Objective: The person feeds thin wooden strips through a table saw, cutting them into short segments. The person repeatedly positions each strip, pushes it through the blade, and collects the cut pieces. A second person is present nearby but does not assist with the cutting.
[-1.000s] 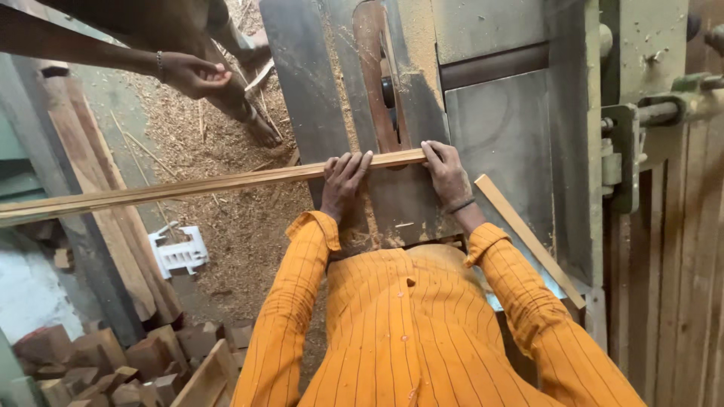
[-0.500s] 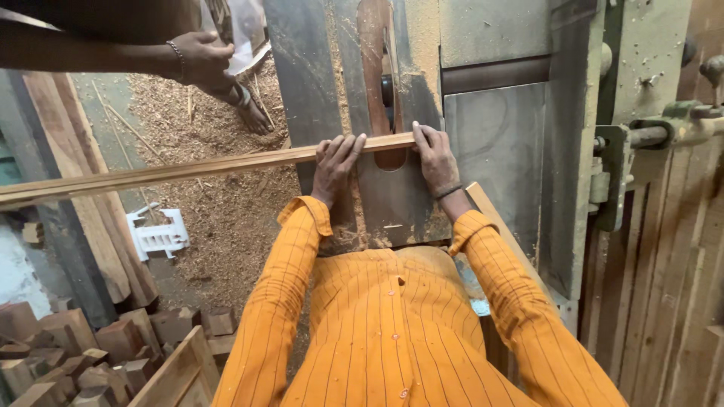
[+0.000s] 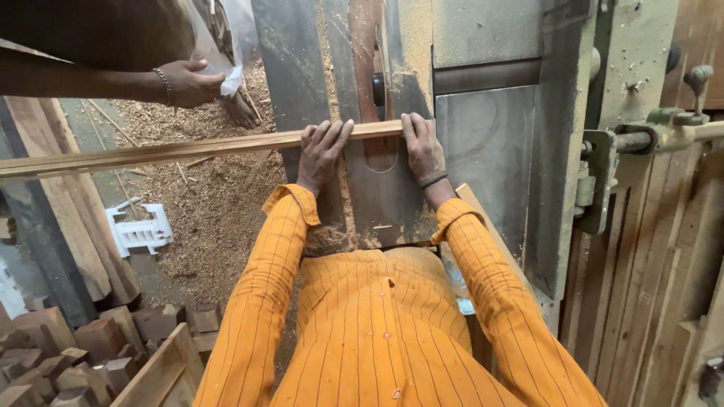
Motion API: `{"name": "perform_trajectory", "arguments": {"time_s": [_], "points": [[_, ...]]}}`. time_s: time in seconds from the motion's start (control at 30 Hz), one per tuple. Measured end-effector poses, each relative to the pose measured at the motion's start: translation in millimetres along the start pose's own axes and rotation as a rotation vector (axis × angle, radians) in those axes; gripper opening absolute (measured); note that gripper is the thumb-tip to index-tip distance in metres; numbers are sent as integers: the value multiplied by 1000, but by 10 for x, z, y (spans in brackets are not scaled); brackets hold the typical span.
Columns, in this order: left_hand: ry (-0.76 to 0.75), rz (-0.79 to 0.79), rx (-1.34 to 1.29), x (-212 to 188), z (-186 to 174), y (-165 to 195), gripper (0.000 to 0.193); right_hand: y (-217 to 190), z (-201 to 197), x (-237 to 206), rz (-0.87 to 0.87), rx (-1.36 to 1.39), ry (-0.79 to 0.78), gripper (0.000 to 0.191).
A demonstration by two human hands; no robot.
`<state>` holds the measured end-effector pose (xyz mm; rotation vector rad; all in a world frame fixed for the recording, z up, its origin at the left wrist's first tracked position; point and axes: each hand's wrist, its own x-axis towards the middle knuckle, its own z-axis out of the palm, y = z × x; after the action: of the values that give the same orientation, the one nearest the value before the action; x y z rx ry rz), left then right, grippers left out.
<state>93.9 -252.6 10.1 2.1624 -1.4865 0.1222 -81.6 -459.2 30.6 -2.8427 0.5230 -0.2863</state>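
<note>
A long thin wooden strip (image 3: 188, 151) lies across the metal saw table (image 3: 483, 143), reaching far out to the left. My left hand (image 3: 323, 153) rests flat on the strip with fingers over its top edge. My right hand (image 3: 422, 147), a dark band on the wrist, presses on the strip's right end beside the blade slot (image 3: 377, 90). My orange striped sleeves frame the table's near edge.
Another person's arm and hand (image 3: 188, 81) with a bracelet reaches in at upper left, above the sawdust-covered floor (image 3: 219, 211). A white plastic piece (image 3: 139, 232) lies on the floor. Wood offcut blocks (image 3: 68, 354) pile at lower left. Planks (image 3: 664, 286) lean at right.
Both my hands have slid the strip forward across the table toward the blade slot. The other person's hand has stayed at upper left.
</note>
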Motion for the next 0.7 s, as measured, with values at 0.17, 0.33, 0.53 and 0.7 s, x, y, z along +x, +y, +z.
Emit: {"name": "perform_trajectory", "arguments": {"time_s": [0.17, 0.33, 0.53, 0.7], "points": [[-9, -4, -17, 42, 10, -26, 56, 29, 44, 24, -11, -35, 21, 53], [42, 20, 28, 90, 63, -61, 57, 42, 33, 70, -20, -21, 40, 53], [9, 8, 11, 135, 65, -95, 60, 58, 7, 164, -30, -15, 33, 52], [32, 11, 20, 207, 67, -117, 58, 74, -18, 274, -40, -10, 34, 52]]}}
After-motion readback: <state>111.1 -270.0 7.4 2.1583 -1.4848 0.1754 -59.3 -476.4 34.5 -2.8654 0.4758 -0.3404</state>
